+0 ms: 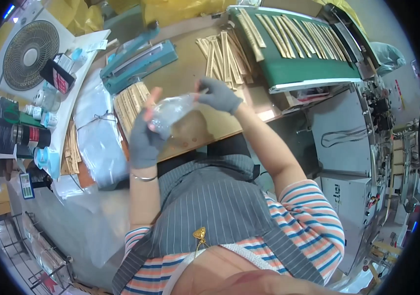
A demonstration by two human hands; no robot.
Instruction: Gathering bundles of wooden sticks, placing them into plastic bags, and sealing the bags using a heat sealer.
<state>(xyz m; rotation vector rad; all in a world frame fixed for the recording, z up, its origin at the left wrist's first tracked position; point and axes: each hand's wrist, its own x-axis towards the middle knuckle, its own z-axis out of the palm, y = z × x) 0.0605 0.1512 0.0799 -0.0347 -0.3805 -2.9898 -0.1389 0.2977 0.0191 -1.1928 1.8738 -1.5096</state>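
A clear plastic bag (172, 112) is stretched between my hands over the front of the table. My left hand (148, 137), in a grey glove with bare fingertips, grips the bag's left side. In the same kind of glove, my right hand (219, 96) pinches the bag's upper right edge. Just beyond my left hand lies a row of narrow tan wrapped sticks (130, 101). A loose pile of similar sticks (222, 56) is spread on the table past my right hand. Whether the bag contains anything cannot be made out.
A teal bag sealer (141, 66) stands at the back left. Flat clear bags tied with string (99, 142) lie left of me. At the right, a green conveyor belt (293, 66) carries more sticks. A white shelf (80, 83) holds jars near a fan (30, 55).
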